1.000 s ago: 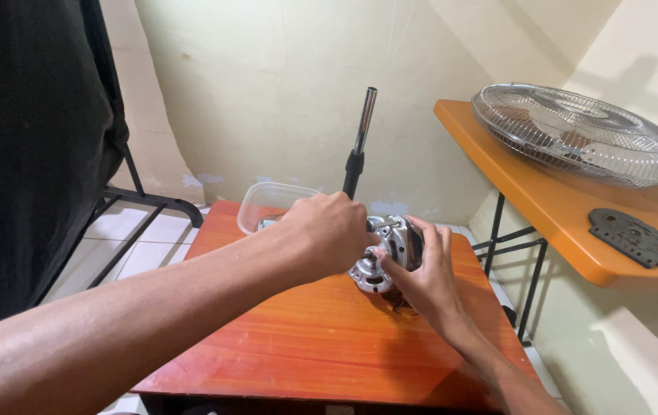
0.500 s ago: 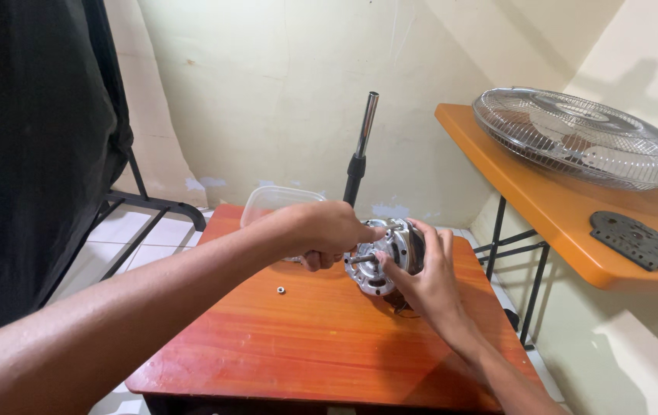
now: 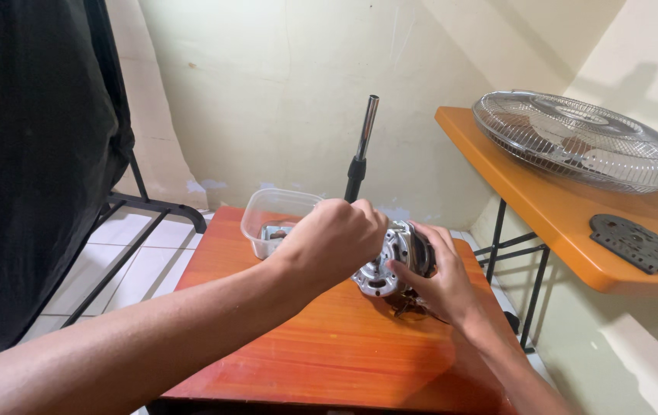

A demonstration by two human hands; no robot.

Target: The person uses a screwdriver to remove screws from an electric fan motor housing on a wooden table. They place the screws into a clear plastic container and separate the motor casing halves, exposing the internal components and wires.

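A silver fan motor point(image 3: 387, 265) lies tilted on an orange wooden table point(image 3: 321, 346). My right hand point(image 3: 438, 283) grips the motor from its right side, fingers wrapped over the casing. At the motor's upper left, my left hand point(image 3: 337, 234) is curled into a fist with its fingertips against the metal. Anything pinched in those fingers is hidden. Dark wires show under the motor by my right palm.
A clear plastic tub point(image 3: 266, 214) with small parts stands at the table's back left. Behind the motor rises a black and chrome pole point(image 3: 362, 142). An orange shelf point(image 3: 525, 196) on the right carries a wire fan grille point(image 3: 579, 138) and a black round plate point(image 3: 638, 243). Black cloth point(image 3: 29, 154) hangs on the left.
My left hand dropped to the table left of the motor, where a small screw lay, then came back up to the motor's top. My right hand kept its hold.
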